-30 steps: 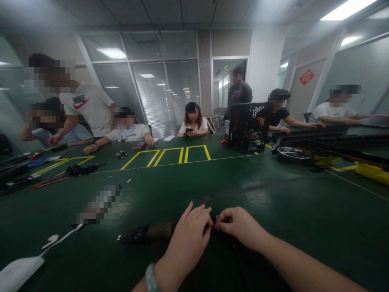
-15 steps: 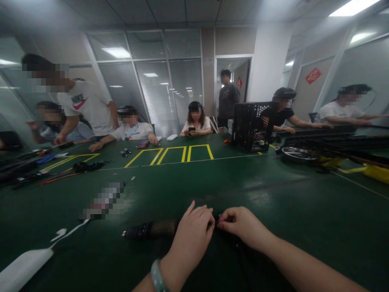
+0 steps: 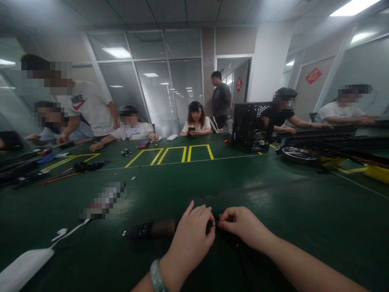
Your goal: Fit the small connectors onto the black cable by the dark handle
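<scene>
At the near left of the green desk, a white strip lies with a thin white cord leading from it. Just beyond sits a pixelated item, too blurred to name. Farther left, bundles of red and black wires lie near yellow tape outlines, and co-workers sit or stand along the far side.

The left hand, with a pale beaded bracelet at the wrist, closes around a dark cable sleeve, which has a black end and a brownish middle section. The sleeve lies along the desk, reaching left from that grip. At its right end, a small metal fitting shows between the two hands, and the right hand pinches it with bent fingers. A dark lead runs from the hands toward the near edge.

What is done on this piece and what is left cannot be told, as fingers hide most of the join.

Far right stand a black mesh crate and a round metal dish.
</scene>
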The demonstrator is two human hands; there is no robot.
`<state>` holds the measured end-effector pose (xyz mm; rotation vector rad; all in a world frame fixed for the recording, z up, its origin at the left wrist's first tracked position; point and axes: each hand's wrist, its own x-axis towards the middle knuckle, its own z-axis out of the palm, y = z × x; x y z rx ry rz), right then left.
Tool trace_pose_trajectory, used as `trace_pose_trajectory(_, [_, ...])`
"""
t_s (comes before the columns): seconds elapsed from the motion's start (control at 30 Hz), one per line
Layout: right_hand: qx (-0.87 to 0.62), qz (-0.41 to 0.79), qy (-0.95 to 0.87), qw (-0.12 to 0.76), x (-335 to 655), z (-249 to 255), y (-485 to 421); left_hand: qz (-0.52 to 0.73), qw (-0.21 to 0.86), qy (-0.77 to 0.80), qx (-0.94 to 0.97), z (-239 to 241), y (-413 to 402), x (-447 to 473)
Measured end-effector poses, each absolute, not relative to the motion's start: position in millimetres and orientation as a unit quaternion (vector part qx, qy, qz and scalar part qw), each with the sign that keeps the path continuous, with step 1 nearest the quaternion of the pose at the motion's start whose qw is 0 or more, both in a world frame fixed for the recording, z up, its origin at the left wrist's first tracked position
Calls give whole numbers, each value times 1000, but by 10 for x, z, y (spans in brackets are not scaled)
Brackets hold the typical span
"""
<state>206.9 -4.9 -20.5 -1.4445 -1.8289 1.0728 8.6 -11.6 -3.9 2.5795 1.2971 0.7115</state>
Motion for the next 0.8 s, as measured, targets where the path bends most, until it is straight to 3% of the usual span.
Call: trace_pose_trajectory(0.8, [-545, 401, -683, 275, 2065, -212, -48, 240, 69, 433, 866, -61, -106, 96])
